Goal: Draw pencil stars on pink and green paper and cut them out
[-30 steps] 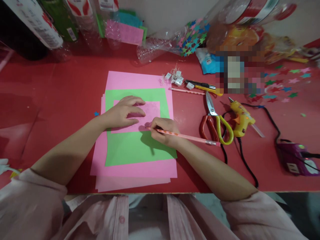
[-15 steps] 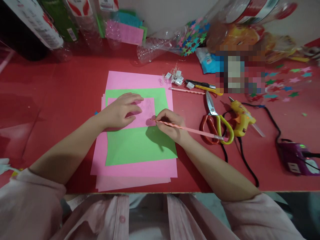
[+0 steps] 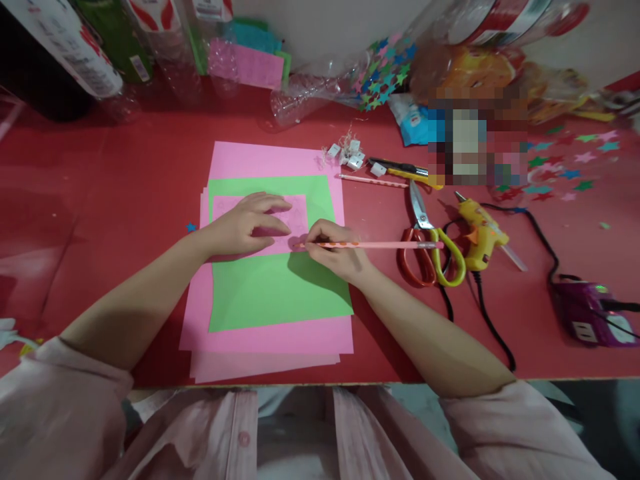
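Note:
My right hand (image 3: 336, 250) is closed around a pink spotted pencil (image 3: 385, 245). The pencil's tip is at the lower right part of a small pink paper (image 3: 235, 248), and its eraser end points right, over the scissors. Flat on that paper rests my left hand (image 3: 250, 223), fingers spread and partly covering it. Beneath lies a green sheet (image 3: 275, 293), which sits on larger pink sheets (image 3: 270, 340) stacked on the red table (image 3: 125, 180).
Right of the sheets lie scissors (image 3: 424, 247), a yellow glue gun (image 3: 480, 233) with a black cord, a yellow cutter (image 3: 405, 172) and a second pencil (image 3: 373, 181). White tags (image 3: 354, 159) sit behind. Plastic bottles (image 3: 315, 87) line the wall. A purple power box (image 3: 595, 313) stands far right.
The pencil in my right hand has swung nearer to level, its eraser end rising in view. Its tip has shifted slightly left. My left hand stays on the paper, its fingers slightly further right.

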Action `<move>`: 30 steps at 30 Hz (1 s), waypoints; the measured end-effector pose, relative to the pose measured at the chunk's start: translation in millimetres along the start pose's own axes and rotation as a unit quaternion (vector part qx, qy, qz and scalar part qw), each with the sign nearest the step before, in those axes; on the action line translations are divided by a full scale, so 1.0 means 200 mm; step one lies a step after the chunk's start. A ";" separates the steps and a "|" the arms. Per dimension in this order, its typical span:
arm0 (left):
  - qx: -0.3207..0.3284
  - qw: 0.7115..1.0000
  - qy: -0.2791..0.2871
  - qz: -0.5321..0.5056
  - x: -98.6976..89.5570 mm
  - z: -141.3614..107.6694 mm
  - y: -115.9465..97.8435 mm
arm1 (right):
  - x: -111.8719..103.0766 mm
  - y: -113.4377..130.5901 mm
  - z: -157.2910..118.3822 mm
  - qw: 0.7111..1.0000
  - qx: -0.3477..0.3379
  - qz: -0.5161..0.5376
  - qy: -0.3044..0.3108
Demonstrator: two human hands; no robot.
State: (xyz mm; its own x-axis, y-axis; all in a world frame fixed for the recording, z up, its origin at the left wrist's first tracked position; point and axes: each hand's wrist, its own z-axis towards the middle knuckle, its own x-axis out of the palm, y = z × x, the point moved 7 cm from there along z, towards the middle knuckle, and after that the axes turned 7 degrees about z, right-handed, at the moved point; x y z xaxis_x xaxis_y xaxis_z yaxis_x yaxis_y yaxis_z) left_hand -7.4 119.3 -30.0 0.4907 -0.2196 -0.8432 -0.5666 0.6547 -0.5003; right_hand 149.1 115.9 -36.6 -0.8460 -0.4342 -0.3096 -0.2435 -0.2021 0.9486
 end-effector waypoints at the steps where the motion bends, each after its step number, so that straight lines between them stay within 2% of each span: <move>1: 0.001 1.000 0.000 0.002 0.00 0.00 0.00 | 0.00 0.00 0.00 1.000 -0.002 0.000 0.002; 5: -0.001 1.000 0.005 0.001 0.00 0.00 0.00 | 0.01 0.01 0.00 1.000 -0.007 -0.015 0.007; 10: -0.013 1.000 0.013 0.005 0.01 0.00 0.00 | 0.00 -0.01 0.00 0.999 0.018 -0.021 -0.030; 14: -0.014 1.000 0.012 0.002 0.01 0.00 0.01 | -0.01 0.00 0.00 0.999 0.008 -0.011 -0.042; 23: 0.002 1.000 0.007 -0.003 0.00 0.00 0.00 | -0.01 0.00 -0.01 0.999 0.002 0.002 -0.055; 30: -0.003 1.000 0.010 0.012 0.00 0.00 0.00 | -0.01 0.02 0.00 0.999 -0.009 -0.027 -0.047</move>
State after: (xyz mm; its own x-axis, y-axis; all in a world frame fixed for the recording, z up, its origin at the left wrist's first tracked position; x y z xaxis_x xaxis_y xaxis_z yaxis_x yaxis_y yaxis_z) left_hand -6.4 119.3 -30.4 0.4637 -0.2179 -0.8588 -0.5827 0.6551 -0.4809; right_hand 150.2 116.2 -32.4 -0.8726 -0.3388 -0.3518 -0.2822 -0.2381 0.9293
